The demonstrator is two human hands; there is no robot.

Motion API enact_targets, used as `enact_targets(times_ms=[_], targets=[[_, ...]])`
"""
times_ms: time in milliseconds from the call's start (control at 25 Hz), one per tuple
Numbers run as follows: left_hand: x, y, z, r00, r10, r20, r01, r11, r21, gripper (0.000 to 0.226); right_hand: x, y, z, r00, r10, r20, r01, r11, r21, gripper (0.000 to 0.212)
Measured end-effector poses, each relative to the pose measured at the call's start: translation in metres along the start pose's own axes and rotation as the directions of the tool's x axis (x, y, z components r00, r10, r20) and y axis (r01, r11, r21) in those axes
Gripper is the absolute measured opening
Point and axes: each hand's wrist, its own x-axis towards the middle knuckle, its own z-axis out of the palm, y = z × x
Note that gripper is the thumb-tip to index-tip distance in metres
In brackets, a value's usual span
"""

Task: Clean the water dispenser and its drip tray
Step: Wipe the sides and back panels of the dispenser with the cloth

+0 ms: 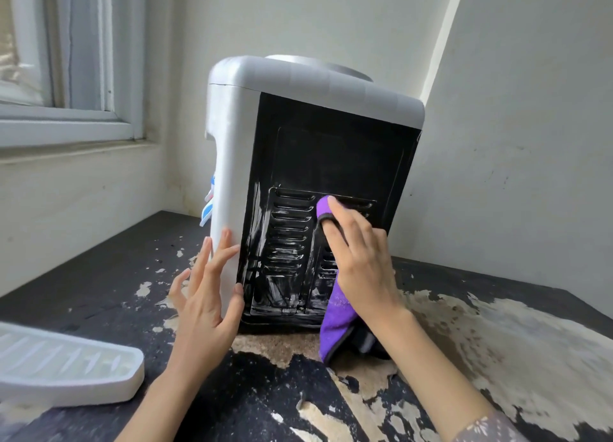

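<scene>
Nearest, at lower left: white slotted drip tray (66, 372), lying flat on desk (99, 275), apart from both hands. Black desk surface badly peeled, pale patches of bare board showing. Left hand (202, 295) open, fingers spread and straight, palm and thumb braced against lower front corner of water dispenser (232, 143). Right hand (360, 259) pressed on purple microfibre cloth (336, 322), fingertips tucked over its upper edge, cloth held flat against black rear panel (331, 143) over louvred vent slots (288, 229). Lower end of cloth hanging down to desk beneath wrist. Wet streaks and suds across lower panel. Dispenser upright at desk's back corner, rear turned toward camera, silver-grey casing, blue tap levers (209, 206) poking out at left. Window frame (66, 119) at upper left, pale walls behind.
</scene>
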Motion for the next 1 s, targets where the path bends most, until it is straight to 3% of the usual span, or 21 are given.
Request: enact_targets(times_ms=[160,320,400,520,600,800,1000], targets=[[-0.001,0.0,0.0,1.0,-0.016,-0.003,0.016,1.0,-0.011,0.042,-0.047,-0.013,0.007,0.99,-0.092,0.107,0.087,0.995,0.05,0.03],[-0.002,0.0,-0.001,1.0,-0.019,0.017,0.019,1.0,-0.008,0.044,-0.09,-0.031,0.001,0.906,-0.249,0.343,0.228,0.968,0.101,0.039],[-0.002,-0.001,-0.003,0.999,-0.025,0.024,0.025,1.0,-0.004,0.046,-0.085,-0.031,-0.004,0.888,-0.272,0.37,0.227,0.96,0.162,0.043],[-0.002,-0.002,-0.005,0.999,-0.016,0.032,0.017,1.0,-0.017,0.046,-0.046,-0.022,-0.01,0.977,0.038,0.212,-0.098,0.955,0.281,0.045],[-0.002,-0.002,-0.004,0.999,-0.019,0.028,0.019,1.0,-0.018,0.045,-0.012,-0.014,-0.016,0.966,0.23,0.116,-0.255,0.916,0.311,0.048],[-0.001,-0.003,-0.003,1.0,-0.02,0.021,0.02,1.0,-0.017,0.044,0.014,-0.019,-0.027,0.949,0.272,0.161,-0.302,0.931,0.204,0.054],[-0.002,-0.001,-0.005,0.999,-0.03,0.02,0.031,0.999,-0.03,0.043,-0.032,-0.054,-0.014,0.889,0.375,0.262,-0.433,0.874,0.219,0.055]])
